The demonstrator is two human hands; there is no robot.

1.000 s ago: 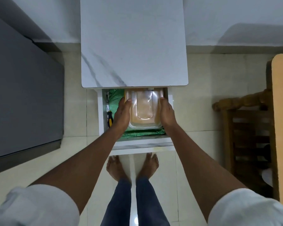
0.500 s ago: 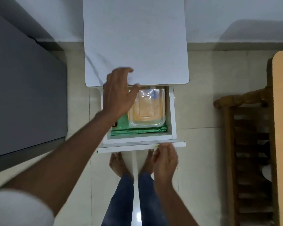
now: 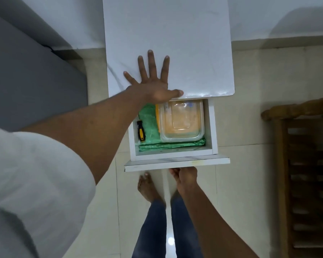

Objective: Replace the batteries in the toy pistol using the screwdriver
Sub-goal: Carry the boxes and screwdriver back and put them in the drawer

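A white drawer (image 3: 175, 162) stands pulled out under a white marble-look tabletop (image 3: 166, 34). Inside, a black-and-yellow screwdriver (image 3: 141, 130) lies along the left side on a green liner (image 3: 172, 145). Beside it sits a clear lidded plastic container (image 3: 182, 121) with something orange inside that I cannot make out. My left hand (image 3: 152, 81) lies flat on the tabletop with fingers spread. My right hand (image 3: 186, 175) is at the drawer's front panel from below, fingers curled under its edge. No toy pistol is in view.
A grey bed or mattress (image 3: 26, 75) fills the left side. A wooden chair (image 3: 302, 164) stands at the right. My bare feet (image 3: 147, 187) are on the pale tiled floor just in front of the drawer.
Both hands left the container in the drawer. My left hand rose and spread flat on the tabletop; my right hand dropped to the drawer's front edge.
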